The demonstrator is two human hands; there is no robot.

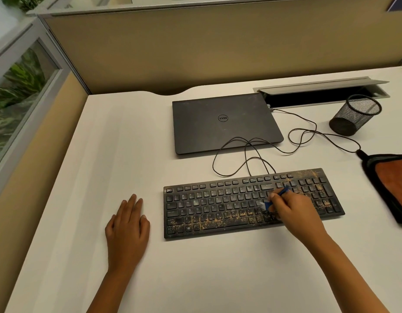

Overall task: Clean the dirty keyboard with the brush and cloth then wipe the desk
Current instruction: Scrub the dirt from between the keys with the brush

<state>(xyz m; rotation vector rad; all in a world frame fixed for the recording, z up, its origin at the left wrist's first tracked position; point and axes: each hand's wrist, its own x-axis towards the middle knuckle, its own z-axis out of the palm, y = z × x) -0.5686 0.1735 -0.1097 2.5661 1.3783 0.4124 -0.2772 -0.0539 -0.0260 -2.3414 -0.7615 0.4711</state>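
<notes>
1. On the white surface (82, 222) lies a black keyboard (218, 211), its cable (240, 159) looping back toward a closed laptop (225, 123).
2. Brown crumbs speckle the keyboard's bottom row and its right-hand keypad area; the upper left keys look mostly clean.
3. Right hand (292, 211) hovers over the keyboard's right-centre, fingers curled round a small blue brush (274, 198).
4. Its pale bristles touch the keys just left of the hand, and the blue handle sticks up and to the right past the fingers.
5. Left hand (127, 227) rests flat on the surface just left of the keyboard, fingers straight and close together, holding nothing.
6. An orange cloth (394, 184) with dark edging lies at the right edge, apart from the keyboard.
7. Behind it a black mesh cup (353, 116) lies tipped on its side.
</notes>
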